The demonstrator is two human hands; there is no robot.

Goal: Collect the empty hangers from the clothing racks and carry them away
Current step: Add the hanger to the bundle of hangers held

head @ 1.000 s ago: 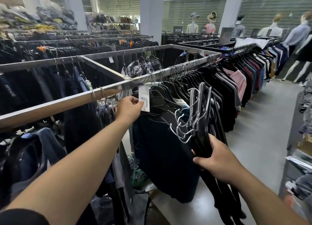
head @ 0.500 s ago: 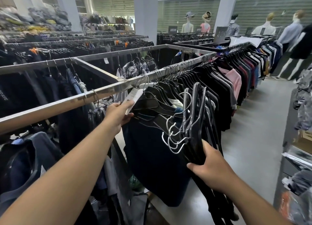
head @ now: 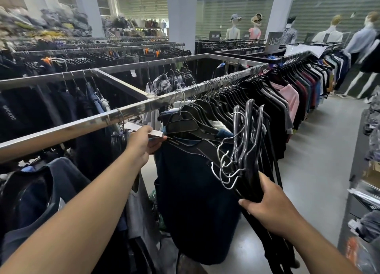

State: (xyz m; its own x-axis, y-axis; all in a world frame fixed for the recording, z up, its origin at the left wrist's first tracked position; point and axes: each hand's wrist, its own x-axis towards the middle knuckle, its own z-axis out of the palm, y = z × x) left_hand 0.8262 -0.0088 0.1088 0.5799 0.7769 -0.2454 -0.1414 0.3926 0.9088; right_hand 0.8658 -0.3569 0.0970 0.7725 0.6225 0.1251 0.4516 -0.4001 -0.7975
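My right hand grips a bundle of black empty hangers with silver hooks, held upright in front of the rack. My left hand reaches under the steel rail and pinches a white price tag at the shoulder of a dark navy garment. Just right of that hand, black hangers sit on the rail, some bare on top. A long row of dark shirts hangs further along the rail.
More racks of dark clothes fill the left and back. The grey floor aisle runs along the right of the rack. A shelf unit with packaged goods stands at the right edge. Mannequins and pillars stand at the back.
My left hand has dropped from the rail and pulled the white tag down and flat, toward the garment's shoulder. The hanger bundle in my right hand has shifted slightly left.
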